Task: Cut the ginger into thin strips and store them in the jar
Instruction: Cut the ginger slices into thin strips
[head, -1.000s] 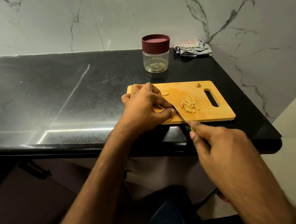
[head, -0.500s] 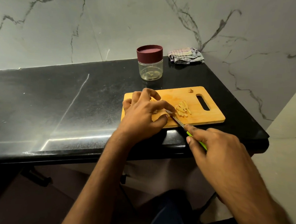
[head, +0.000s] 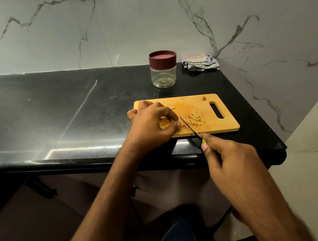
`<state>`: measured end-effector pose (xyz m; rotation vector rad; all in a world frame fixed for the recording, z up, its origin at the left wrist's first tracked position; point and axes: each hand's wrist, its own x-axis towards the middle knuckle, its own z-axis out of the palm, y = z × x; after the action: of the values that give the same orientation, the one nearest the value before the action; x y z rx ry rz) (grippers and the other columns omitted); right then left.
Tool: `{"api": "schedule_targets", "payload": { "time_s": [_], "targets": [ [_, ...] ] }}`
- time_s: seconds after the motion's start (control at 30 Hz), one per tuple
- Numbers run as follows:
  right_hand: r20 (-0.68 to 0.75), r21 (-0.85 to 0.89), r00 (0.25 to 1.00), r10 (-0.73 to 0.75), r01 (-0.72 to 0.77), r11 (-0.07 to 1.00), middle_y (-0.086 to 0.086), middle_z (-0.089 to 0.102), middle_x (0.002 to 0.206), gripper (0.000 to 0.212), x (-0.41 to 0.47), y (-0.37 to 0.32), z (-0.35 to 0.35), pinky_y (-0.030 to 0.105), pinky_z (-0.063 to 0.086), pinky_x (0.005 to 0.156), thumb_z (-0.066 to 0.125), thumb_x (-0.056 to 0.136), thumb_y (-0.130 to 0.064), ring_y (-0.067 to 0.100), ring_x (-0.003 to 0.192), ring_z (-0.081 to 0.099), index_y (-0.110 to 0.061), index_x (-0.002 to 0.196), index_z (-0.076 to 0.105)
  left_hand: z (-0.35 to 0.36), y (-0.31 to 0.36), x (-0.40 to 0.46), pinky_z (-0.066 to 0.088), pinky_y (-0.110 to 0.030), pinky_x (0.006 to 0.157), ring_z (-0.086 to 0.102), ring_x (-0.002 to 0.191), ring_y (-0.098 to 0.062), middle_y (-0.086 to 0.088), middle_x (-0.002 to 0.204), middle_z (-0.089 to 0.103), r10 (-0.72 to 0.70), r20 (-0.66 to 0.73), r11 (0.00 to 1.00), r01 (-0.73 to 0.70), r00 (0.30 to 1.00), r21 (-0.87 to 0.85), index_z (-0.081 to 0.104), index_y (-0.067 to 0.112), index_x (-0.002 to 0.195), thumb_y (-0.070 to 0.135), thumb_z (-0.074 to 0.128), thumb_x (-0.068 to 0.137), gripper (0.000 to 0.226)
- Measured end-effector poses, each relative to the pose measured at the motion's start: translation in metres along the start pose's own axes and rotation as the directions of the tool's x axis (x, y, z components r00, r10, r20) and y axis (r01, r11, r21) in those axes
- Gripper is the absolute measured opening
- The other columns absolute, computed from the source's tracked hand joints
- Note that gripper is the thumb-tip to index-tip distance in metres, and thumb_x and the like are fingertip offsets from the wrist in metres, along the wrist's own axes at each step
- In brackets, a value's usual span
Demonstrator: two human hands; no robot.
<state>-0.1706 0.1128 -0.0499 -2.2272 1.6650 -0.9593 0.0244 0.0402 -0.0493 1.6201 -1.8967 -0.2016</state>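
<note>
A wooden cutting board [head: 226,126] lies near the front right of the black counter. My left hand [head: 150,122] presses a piece of ginger [head: 163,118] onto the board's left part, mostly hiding it. My right hand [head: 231,161] grips a green-handled knife [head: 190,128], whose blade lies on the board just right of my left fingertips. A pile of thin ginger strips [head: 195,117] sits right of the blade. A small ginger scrap [head: 203,98] rests at the board's far edge. Behind the board stands a clear jar [head: 162,76] with its maroon lid on.
A crumpled striped cloth [head: 201,62] lies in the back right corner against the marble wall. The black counter [head: 63,106] stretches bare to the left. Its right edge drops off just past the board. My legs show below the counter's front edge.
The camera view has tilted, so the scene sits lower in the frame. The knife blade and my left hand stay together on the board over the ginger; the strip pile is unchanged.
</note>
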Motion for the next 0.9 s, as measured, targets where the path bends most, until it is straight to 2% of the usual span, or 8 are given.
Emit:
{"api": "schedule_targets", "payload": {
  "time_s": [0.1,0.27,0.37,0.6,0.8,0.9],
  "targets": [
    [0.0,-0.008,1.0,0.003,-0.003,1.0,-0.01,0.063,0.083,0.037,-0.002,-0.002,0.0,0.005,0.029,0.055,0.046,0.096,-0.036,0.0,0.065,0.05,-0.031,0.131,0.057,0.0,-0.001,0.0,0.017,-0.038,0.095,0.028,0.117,-0.006,0.023,0.103,0.059,0.0,0.0,1.0,0.0,1.0,-0.007,0.072,0.038,0.095,0.049,0.073,0.085,0.015],
    [0.007,0.01,1.0,0.02,-0.02,1.0,-0.015,0.054,0.073,0.037,-0.005,-0.007,-0.006,0.007,0.028,0.049,0.047,0.096,-0.036,-0.003,0.06,0.047,-0.033,0.132,0.056,0.0,-0.001,0.001,0.016,-0.038,0.095,0.027,0.117,-0.006,0.022,0.105,0.058,-0.001,0.014,1.0,0.001,1.0,0.01,0.071,0.038,0.096,0.051,0.071,0.086,0.016],
    [0.01,0.006,1.0,0.022,-0.022,1.0,-0.013,0.057,0.08,0.038,-0.006,-0.008,-0.006,0.005,0.03,0.055,0.046,0.096,-0.036,-0.002,0.064,0.048,-0.032,0.133,0.054,0.0,-0.001,0.002,0.014,-0.036,0.094,0.027,0.117,-0.006,0.022,0.104,0.057,0.005,0.012,1.0,-0.005,1.0,0.011,0.069,0.04,0.095,0.051,0.071,0.086,0.014],
    [-0.002,-0.027,1.0,0.023,-0.023,0.999,-0.009,0.065,0.093,0.039,-0.001,-0.009,-0.001,0.011,0.037,0.063,0.046,0.097,-0.035,0.002,0.075,0.051,-0.033,0.135,0.052,0.001,-0.003,0.003,0.015,-0.037,0.093,0.026,0.114,-0.004,0.023,0.103,0.058,-0.006,0.017,1.0,0.006,1.0,-0.013,0.073,0.037,0.095,0.05,0.073,0.085,0.016],
    [0.024,-0.054,0.999,0.024,-0.022,0.998,-0.007,0.066,0.103,0.038,0.014,-0.013,0.008,0.016,0.041,0.072,0.042,0.099,-0.036,0.007,0.089,0.058,-0.033,0.136,0.05,0.001,-0.003,0.004,0.015,-0.037,0.09,0.03,0.115,-0.004,0.025,0.098,0.059,0.015,0.006,1.0,-0.015,1.0,-0.01,0.073,0.038,0.085,0.047,0.074,0.084,0.009],
    [0.045,-0.053,0.999,0.022,-0.019,0.998,-0.012,0.063,0.086,0.037,0.008,-0.011,0.004,0.009,0.04,0.06,0.043,0.098,-0.038,0.003,0.072,0.057,-0.034,0.133,0.054,0.002,-0.003,0.004,0.015,-0.037,0.089,0.029,0.115,-0.004,0.024,0.099,0.059,0.01,0.002,1.0,-0.01,1.0,-0.017,0.074,0.037,0.085,0.048,0.074,0.084,0.01]
  ]
}}
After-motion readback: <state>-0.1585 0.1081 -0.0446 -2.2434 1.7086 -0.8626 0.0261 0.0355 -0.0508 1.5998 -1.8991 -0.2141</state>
